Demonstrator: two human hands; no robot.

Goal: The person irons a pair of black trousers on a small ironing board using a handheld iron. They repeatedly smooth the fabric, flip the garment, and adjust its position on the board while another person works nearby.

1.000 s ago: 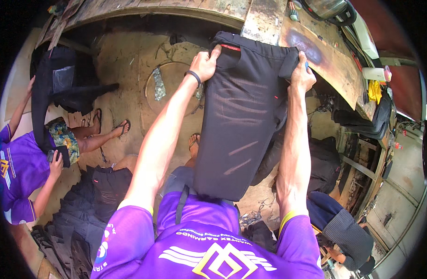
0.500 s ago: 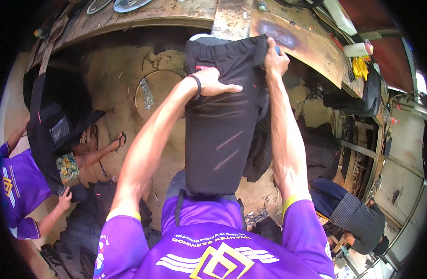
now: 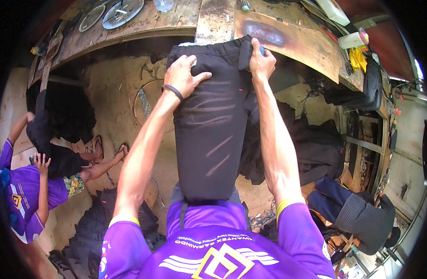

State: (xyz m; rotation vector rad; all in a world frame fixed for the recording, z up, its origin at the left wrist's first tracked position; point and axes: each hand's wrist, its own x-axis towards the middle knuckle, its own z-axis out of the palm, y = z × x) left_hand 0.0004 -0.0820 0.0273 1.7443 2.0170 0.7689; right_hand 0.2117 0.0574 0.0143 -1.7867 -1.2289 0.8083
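Observation:
A pair of black trousers [image 3: 211, 130], with an elastic waistband, is stretched upright in front of me, its lower end at my lap. My right hand [image 3: 261, 63] is closed on the right corner of the waistband, and a small blue tool [image 3: 262, 49], mostly hidden, shows in its grip. On the upper left of the cloth lies my left hand [image 3: 182, 76], thumb spread away from bent fingers, with a dark band at the wrist. A small red tag [image 3: 241, 89] and pale streaks mark the fabric.
Ahead stands a wooden table [image 3: 176, 18] with a scorched board [image 3: 288, 44], metal trays [image 3: 123, 13] and a thread cone [image 3: 353, 39]. Dark garments [image 3: 311, 151] are piled right, more [image 3: 90, 228] at lower left. One co-worker [image 3: 34, 186] sits left; another [image 3: 364, 216] bends at right.
My left hand has slid left and up over the trousers, covering the red label near the waistband. The co-worker at left has raised a hand.

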